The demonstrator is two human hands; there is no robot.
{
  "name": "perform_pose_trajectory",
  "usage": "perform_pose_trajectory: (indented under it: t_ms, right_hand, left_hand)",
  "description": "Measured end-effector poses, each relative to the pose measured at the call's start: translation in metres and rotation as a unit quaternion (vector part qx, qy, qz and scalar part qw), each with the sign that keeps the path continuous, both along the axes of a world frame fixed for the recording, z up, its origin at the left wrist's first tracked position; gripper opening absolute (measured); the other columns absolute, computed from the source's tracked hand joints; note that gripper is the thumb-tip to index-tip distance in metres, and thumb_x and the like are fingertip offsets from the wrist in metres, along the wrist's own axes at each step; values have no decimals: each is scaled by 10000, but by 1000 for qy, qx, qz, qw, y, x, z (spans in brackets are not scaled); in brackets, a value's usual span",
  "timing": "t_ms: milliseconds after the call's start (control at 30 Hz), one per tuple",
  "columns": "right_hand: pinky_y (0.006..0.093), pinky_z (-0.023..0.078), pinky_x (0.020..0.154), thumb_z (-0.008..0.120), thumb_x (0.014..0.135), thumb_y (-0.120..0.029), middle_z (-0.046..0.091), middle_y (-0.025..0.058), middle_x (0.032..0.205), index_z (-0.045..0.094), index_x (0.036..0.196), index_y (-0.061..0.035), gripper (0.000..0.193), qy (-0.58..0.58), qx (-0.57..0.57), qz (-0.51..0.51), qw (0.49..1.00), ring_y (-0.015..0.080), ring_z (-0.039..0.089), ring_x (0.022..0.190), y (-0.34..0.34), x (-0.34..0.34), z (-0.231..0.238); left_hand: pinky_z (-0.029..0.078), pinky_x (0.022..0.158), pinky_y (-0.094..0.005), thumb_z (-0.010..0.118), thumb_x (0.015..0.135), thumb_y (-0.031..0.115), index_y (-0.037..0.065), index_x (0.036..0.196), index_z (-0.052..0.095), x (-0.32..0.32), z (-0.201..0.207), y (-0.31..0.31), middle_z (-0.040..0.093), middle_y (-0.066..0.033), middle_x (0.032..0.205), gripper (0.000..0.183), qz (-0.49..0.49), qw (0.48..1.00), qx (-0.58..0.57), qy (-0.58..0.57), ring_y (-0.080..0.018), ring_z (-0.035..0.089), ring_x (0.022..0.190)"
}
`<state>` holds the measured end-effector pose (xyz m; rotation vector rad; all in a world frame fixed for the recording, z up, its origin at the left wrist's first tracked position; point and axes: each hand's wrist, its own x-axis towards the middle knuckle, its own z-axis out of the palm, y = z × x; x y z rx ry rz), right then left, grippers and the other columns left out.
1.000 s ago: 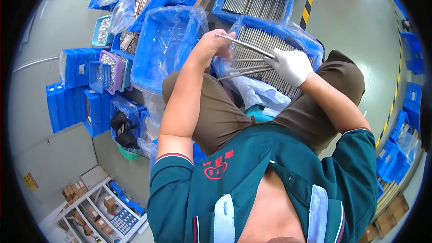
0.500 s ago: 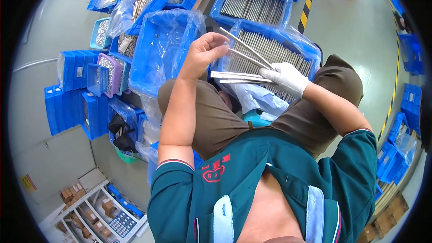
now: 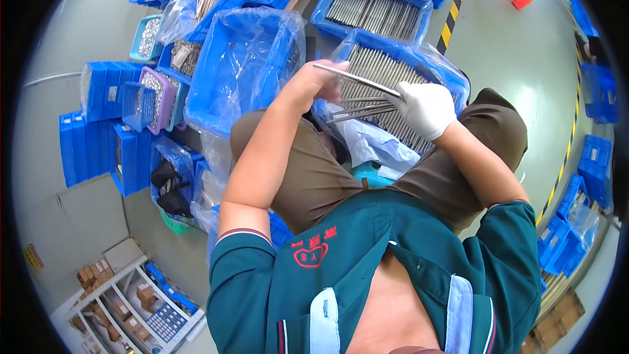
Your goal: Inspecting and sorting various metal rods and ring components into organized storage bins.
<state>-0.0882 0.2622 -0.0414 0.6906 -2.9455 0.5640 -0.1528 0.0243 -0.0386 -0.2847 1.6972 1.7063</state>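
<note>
Gleaming thin metal rods [image 3: 359, 80], long and straight.

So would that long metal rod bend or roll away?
The rod looks straight and thin between the left hand and right hand, so probably stiff. Being round, it likely rolls. Its shiny surface may be slippery.

The plastic-lined bin [image 3: 246, 69] stands left of the crate of metal rods [image 3: 393, 92]. Another rod crate [image 3: 373, 10] lies farther, behind it. Small trays [image 3: 154, 92] sit at the far left. The shelf [image 3: 124, 308] is near, lower left.
</note>
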Motion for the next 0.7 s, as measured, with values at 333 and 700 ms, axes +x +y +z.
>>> perform_pose_trajectory:
  t_ms: [333, 700]
  right_hand:
    - [387, 481, 636, 504, 877, -459, 618, 167, 709, 653, 840, -44, 442, -351, -96, -17, 931, 321, 617, 666, 9, 4, -17]
    - [354, 456, 691, 504, 859, -490, 615, 150, 738, 650, 884, -30, 483, -429, -154, -35, 889, 286, 610, 715, -2, -4, -9]
  left_hand:
    - [469, 712, -271, 685, 791, 192, 20, 863, 586, 14, -12, -9, 617, -67, 749, 211, -64, 995, 49, 52, -159, 607, 694]
    - [457, 714, -260, 629, 855, 158, 11, 973, 567, 17, -8, -16, 590, -29, 805, 198, -24, 982, 75, 169, -123, 569, 732]
